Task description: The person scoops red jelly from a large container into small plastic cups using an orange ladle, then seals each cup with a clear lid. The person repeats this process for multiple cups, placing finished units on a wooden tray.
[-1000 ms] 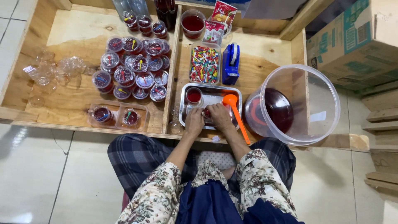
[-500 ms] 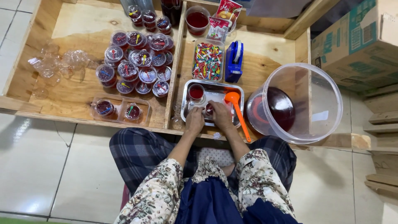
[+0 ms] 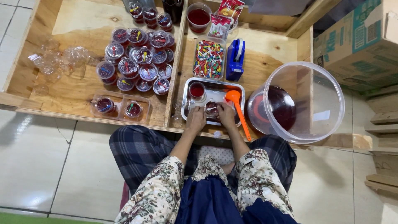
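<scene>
Both hands, left hand [image 3: 195,119] and right hand [image 3: 226,114], have fingers pressed around a small cup [image 3: 212,108] on the metal tray [image 3: 215,93]; another open cup [image 3: 197,89] waits beyond. Farther off, many lidded cups [image 3: 139,56] stand finished.

The left hand [image 3: 195,119] and right hand [image 3: 226,114] covered most of the small cup [image 3: 211,108] between them, so its lid could not be made out. At the far edge of the wooden tray [image 3: 74,97], a dark bottle [image 3: 173,7] and packet [image 3: 230,7] were cut off. The cardboard box [image 3: 360,41] ran off the right edge.
</scene>
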